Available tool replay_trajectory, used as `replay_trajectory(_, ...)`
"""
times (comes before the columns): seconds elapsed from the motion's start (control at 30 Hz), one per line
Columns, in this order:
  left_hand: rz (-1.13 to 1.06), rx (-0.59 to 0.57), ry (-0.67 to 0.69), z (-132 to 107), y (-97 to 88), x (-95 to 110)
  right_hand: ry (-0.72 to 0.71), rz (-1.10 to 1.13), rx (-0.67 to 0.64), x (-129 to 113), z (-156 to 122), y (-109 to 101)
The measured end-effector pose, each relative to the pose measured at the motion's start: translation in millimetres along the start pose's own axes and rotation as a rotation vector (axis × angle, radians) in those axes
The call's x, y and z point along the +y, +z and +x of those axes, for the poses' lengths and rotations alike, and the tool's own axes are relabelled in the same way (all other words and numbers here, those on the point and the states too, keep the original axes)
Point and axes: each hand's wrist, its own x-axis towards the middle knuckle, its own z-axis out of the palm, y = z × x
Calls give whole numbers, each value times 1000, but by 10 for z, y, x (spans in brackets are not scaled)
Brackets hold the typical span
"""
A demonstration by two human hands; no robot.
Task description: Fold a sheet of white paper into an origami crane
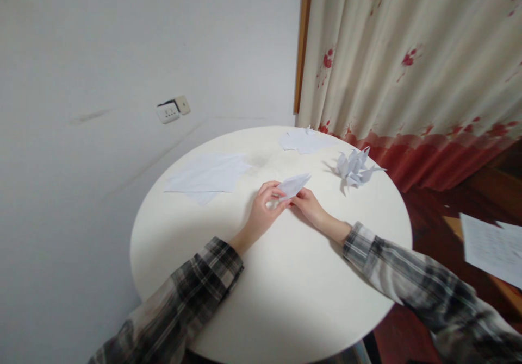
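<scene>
A piece of folded white paper (294,184), narrow and pointed toward the upper right, is held just above the middle of the round table. My left hand (264,207) pinches its left end and lower edge between thumb and fingers. From the right, my right hand (309,205) grips the lower edge, its fingertips partly hidden behind the paper. To the right of my hands lies a cluster of folded paper cranes (354,167), their wings and points overlapping.
A stack of white paper sheets (207,173) lies at the table's left. More paper (304,141) rests near the far edge. The round white table (261,299) stands by a wall with a socket (168,112). A curtain (408,81) hangs behind; written sheets (491,247) lie beyond the right edge.
</scene>
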Motion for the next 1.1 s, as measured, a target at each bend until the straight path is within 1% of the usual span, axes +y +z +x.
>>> replay_trajectory(0.07,-34,32,-21,0,4,-4,10,19,-24,8,2,-4)
replay_trajectory(0.17,-82,83,-88,8,7,-33,19,24,-73,30,-4,-7)
replay_trajectory(0.37,-77,115,-144,17,7,-72,-12,-26,-80,79,-2,-23)
replay_trajectory(0.63,-47,137,-166,24,-2,-55,-32,-97,-68,67,-2,-17)
replay_trajectory(0.77,-36,147,-158,26,-5,-41,-19,-103,-63,45,-20,2)
replay_trajectory(0.87,-13,144,-141,20,-5,-42,-29,-113,-74,27,-32,10)
replay_trajectory(1.0,-11,133,-151,10,-1,-47,-50,-131,-84,13,-33,14)
replay_trajectory(1.1,-22,125,-155,7,3,-57,-26,-103,-89,13,-26,13)
